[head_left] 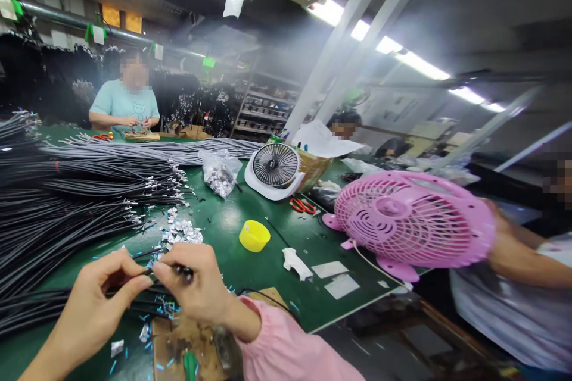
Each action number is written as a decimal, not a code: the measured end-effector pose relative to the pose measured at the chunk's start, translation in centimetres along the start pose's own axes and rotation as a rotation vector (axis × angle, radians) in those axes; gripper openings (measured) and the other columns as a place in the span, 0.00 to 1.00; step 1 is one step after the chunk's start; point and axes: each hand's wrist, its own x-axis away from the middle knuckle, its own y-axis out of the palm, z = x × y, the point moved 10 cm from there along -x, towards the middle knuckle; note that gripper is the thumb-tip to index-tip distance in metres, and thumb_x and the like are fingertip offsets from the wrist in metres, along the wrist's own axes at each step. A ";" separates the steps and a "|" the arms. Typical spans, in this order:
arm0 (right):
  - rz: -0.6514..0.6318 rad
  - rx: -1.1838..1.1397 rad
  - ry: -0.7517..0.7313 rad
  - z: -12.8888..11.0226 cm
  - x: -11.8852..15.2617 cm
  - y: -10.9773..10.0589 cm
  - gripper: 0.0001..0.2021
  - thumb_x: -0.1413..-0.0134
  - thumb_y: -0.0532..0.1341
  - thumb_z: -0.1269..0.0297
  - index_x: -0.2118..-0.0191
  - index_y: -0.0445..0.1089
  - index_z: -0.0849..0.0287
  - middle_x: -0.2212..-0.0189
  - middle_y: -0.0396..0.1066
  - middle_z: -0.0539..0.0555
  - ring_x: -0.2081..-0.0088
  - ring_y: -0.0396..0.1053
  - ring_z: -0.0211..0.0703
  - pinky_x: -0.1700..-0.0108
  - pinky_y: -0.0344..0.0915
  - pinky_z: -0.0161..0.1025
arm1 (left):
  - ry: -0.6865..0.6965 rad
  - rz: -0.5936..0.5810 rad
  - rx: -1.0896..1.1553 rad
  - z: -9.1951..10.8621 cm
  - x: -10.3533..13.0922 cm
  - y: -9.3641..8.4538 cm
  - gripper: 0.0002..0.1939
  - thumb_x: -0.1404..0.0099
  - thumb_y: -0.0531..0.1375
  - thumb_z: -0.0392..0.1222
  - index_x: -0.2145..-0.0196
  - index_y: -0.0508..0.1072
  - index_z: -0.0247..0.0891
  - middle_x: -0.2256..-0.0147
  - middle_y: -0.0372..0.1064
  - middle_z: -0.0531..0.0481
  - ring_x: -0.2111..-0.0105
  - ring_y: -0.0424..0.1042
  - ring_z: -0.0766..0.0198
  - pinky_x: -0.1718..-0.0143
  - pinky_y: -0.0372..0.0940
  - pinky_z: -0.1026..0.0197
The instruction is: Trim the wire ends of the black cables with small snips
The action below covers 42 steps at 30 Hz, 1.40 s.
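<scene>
A glossy dark-green tabletop point(223, 220) spans the scene, its near right edge running diagonally below the pink fan. Thick bundles of long black cables point(75, 214) fill its left side, hemming in the person's left. The large pink plastic fan with a round slatted grille point(411, 220) overhangs the right part, another person's bare forearm point(518, 250) close to its right rim. The widest bare stretch of green lies between bundles and fan.

At the near side, the left hand point(96, 300) pinches narrowly, thumb against forefinger; the right hand point(201, 286), just beside it, is curled around a dark rod-shaped object point(184, 274) whose kind cannot be told. Below them lies a stained brown wooden board point(172, 339). Farther off stand a small white round fan with a dark grille point(274, 166) and, left of it, a clear crumpled plastic bag point(220, 172). A bright yellow open ring point(254, 241) sits mid-table. Smallest is a thin black cable end point(146, 272), held in the left fingertips, its tip at the right thumb.
</scene>
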 end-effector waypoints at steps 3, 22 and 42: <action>0.084 -0.028 -0.008 -0.2 -0.1 -0.7 0.15 0.48 0.70 0.58 0.78 0.68 0.57 0.80 0.65 0.47 0.77 0.58 0.35 0.74 0.55 0.35 | 0.011 0.084 -0.023 -0.3 0.5 -0.3 0.20 0.42 0.67 0.55 0.83 0.69 0.42 0.82 0.64 0.57 0.80 0.64 0.66 0.80 0.61 0.67; 0.258 0.149 -0.275 -4.0 -0.5 -1.7 0.08 0.59 0.63 0.63 0.82 0.66 0.57 0.83 0.62 0.47 0.79 0.56 0.35 0.75 0.51 0.35 | -0.100 0.075 -0.063 -1.0 0.4 0.1 0.20 0.45 0.67 0.58 0.82 0.71 0.42 0.83 0.65 0.56 0.82 0.62 0.67 0.83 0.56 0.68; 0.080 -0.395 0.299 1.1 -1.1 0.3 0.15 0.53 0.65 0.60 0.82 0.61 0.57 0.86 0.54 0.43 0.83 0.50 0.31 0.81 0.45 0.32 | 0.062 0.046 -0.156 0.1 0.1 0.0 0.20 0.38 0.63 0.58 0.79 0.76 0.42 0.83 0.65 0.57 0.84 0.62 0.68 0.83 0.55 0.67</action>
